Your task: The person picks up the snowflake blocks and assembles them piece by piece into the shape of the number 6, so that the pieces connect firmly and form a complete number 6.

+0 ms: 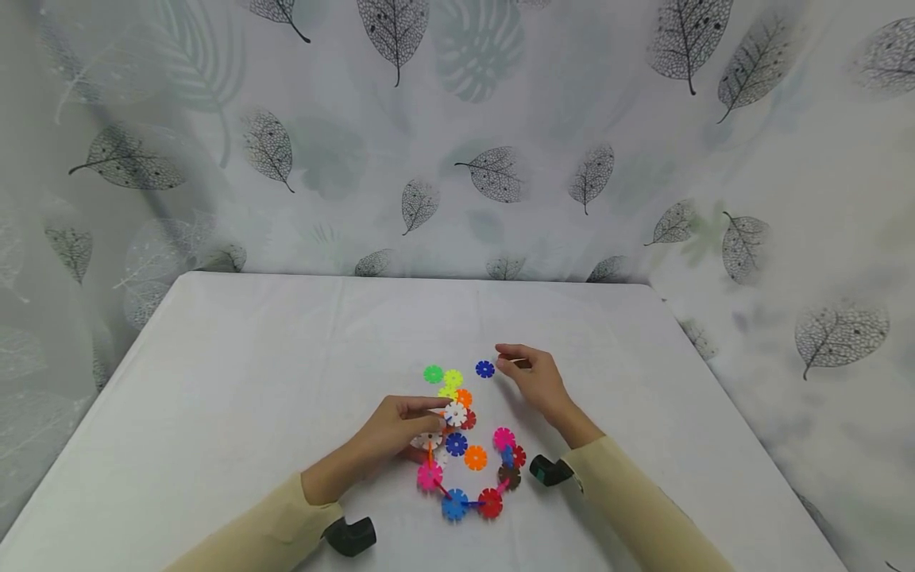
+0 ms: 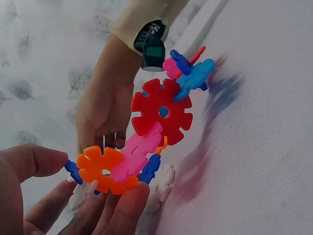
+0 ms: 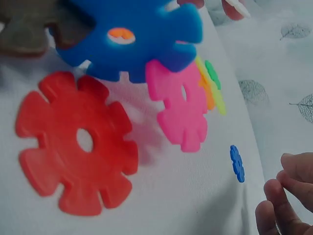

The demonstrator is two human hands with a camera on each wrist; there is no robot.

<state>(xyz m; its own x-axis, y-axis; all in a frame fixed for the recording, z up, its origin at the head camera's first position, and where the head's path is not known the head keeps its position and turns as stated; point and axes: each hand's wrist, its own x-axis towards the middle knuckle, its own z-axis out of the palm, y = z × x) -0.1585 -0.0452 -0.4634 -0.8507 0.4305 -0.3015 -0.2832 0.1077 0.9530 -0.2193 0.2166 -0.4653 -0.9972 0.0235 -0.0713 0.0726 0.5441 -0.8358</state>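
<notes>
My left hand [image 1: 391, 429] pinches the upper left end of a chain of plastic snowflake discs, near a white disc [image 1: 455, 413]. In the left wrist view an orange disc [image 2: 98, 169] and a dark blue disc [image 2: 73, 172] sit between thumb and fingers. The chain curves round through a pink disc [image 1: 430, 475], a light blue disc [image 1: 455, 505] and a red disc [image 1: 490, 503]. My right hand [image 1: 538, 381] hovers with bent fingers and nothing visible in them, just right of a loose dark blue disc [image 1: 484, 369]. A small gap separates fingertips and disc in the right wrist view.
Green [image 1: 433, 374] and yellow [image 1: 453, 379] discs lie beyond the left hand. An orange disc [image 1: 475, 457] lies within the chain's curve. White cloth covers the table [image 1: 250, 357], with a leaf-patterned curtain [image 1: 322, 159] behind. Each wrist wears a black camera [image 1: 550, 470].
</notes>
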